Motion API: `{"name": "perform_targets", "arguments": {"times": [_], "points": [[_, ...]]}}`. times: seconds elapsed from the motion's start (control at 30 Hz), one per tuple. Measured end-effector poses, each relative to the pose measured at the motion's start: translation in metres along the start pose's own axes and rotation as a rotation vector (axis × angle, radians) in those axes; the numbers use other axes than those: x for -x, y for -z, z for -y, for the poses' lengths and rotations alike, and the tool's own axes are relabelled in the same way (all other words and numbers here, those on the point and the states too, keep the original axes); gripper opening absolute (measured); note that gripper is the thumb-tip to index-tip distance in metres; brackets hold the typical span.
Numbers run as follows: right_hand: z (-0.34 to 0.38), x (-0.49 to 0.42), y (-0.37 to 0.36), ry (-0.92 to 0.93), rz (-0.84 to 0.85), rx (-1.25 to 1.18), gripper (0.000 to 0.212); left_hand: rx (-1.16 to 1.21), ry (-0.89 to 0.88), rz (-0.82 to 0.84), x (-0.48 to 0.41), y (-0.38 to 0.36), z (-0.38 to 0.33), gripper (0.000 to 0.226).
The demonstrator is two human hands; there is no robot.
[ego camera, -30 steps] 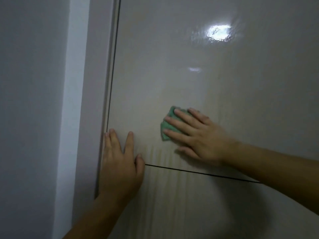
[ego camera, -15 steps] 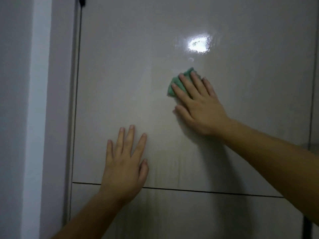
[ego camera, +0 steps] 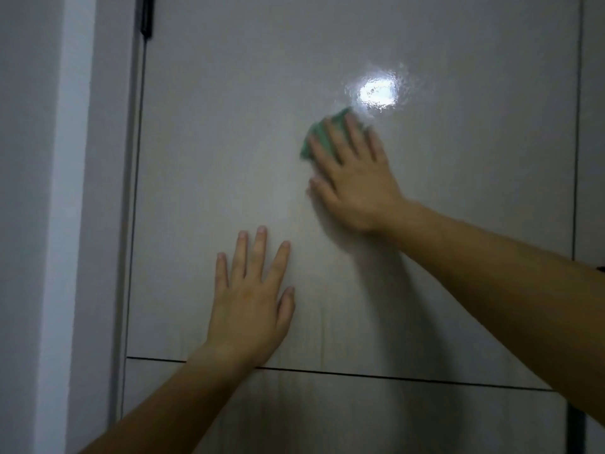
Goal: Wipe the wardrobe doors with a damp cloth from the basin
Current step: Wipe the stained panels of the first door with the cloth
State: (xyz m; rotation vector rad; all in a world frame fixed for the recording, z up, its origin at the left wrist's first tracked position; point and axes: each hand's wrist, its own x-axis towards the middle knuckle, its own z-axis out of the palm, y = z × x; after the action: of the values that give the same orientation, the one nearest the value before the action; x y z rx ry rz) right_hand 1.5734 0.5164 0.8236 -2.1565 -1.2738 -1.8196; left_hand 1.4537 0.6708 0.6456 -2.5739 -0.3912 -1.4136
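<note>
Head view, looking at the front of the wardrobe. The pale, glossy, faintly wood-grained wardrobe door [ego camera: 229, 142] fills most of the field. It is bounded on its left by a thin dark vertical gap and below by a thin dark horizontal seam [ego camera: 393, 376]. Beneath that seam lies a second pale panel [ego camera: 327, 417] of the same finish. To the left stand a grey wall [ego camera: 29, 191] and a lighter vertical frame strip [ego camera: 65, 224]. At the far right edge, past another vertical gap, a narrow part of the neighbouring door [ego camera: 592, 126] shows. My right forearm enters from the lower right and rises leftward. My right hand [ego camera: 357, 178] lies flat on the door with its fingers straight and spread, grasping nothing but pressing a small green cloth [ego camera: 319, 134] against the surface. The cloth shows only beyond my fingertips and beside my index finger, and its outline is slightly blurred. My left hand [ego camera: 252, 306] is released and flat, fingers extended upward, its palm resting on the door just above the horizontal seam and below and to the left of the right hand. The two hands are apart. A bright, rippled reflection of a lamp [ego camera: 376, 93] sits on the door just above and to the right of the cloth. A small dark fitting [ego camera: 147, 14] is seen in the left gap at the top.
</note>
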Motion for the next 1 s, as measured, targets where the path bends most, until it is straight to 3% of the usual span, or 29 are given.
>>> {"name": "perform_targets", "arguments": {"times": [0.07, 0.13, 0.17, 0.27, 0.33, 0.47, 0.53, 0.57, 0.7, 0.73, 0.77, 0.9, 0.93, 1.0], "points": [[0.004, 0.04, -0.012, 0.258, 0.049, 0.059, 0.067, 0.011, -0.017, 0.004, -0.01, 0.005, -0.009, 0.069], [-0.019, 0.066, -0.013, 0.365, 0.09, 0.125, 0.065, 0.014, -0.009, 0.023, -0.014, 0.004, -0.012, 0.07], [-0.037, 0.067, -0.011, 0.312, 0.076, 0.13, 0.065, 0.009, -0.006, 0.025, -0.014, 0.003, -0.012, 0.07], [-0.074, 0.061, 0.004, -0.086, 0.036, 0.044, 0.067, -0.013, -0.012, 0.013, -0.013, 0.001, -0.011, 0.07], [-0.063, 0.077, -0.001, -0.165, 0.004, 0.015, 0.069, -0.025, -0.012, 0.02, -0.013, -0.001, -0.011, 0.07], [-0.03, 0.16, -0.029, 0.335, 0.095, 0.071, 0.065, -0.042, 0.002, 0.001, -0.014, -0.002, -0.014, 0.071], [-0.046, 0.167, -0.028, 0.472, 0.13, 0.113, 0.063, -0.045, 0.009, -0.008, -0.014, -0.002, -0.017, 0.071], [-0.057, 0.159, -0.026, 0.418, 0.102, 0.119, 0.061, -0.037, 0.015, -0.012, -0.014, -0.002, -0.018, 0.071], [-0.078, 0.118, -0.01, -0.18, -0.009, 0.002, 0.064, -0.011, 0.029, -0.033, -0.014, -0.004, -0.032, 0.076], [-0.07, 0.121, -0.011, -0.225, -0.024, -0.011, 0.066, -0.003, 0.01, -0.045, -0.015, -0.004, -0.038, 0.075], [-0.058, 0.132, -0.017, -0.189, -0.019, -0.01, 0.066, 0.003, -0.021, -0.058, -0.016, -0.004, -0.044, 0.074], [-0.035, 0.2, -0.035, 0.253, 0.15, 0.033, 0.065, 0.01, -0.186, -0.09, -0.025, -0.005, -0.07, 0.068], [-0.047, 0.2, -0.033, 0.257, 0.148, 0.045, 0.063, 0.005, -0.222, -0.093, -0.028, -0.005, -0.078, 0.068], [-0.076, 0.181, -0.026, 0.05, 0.09, 0.044, 0.063, 0.0, -0.252, -0.088, -0.035, -0.006, -0.091, 0.068]]}}
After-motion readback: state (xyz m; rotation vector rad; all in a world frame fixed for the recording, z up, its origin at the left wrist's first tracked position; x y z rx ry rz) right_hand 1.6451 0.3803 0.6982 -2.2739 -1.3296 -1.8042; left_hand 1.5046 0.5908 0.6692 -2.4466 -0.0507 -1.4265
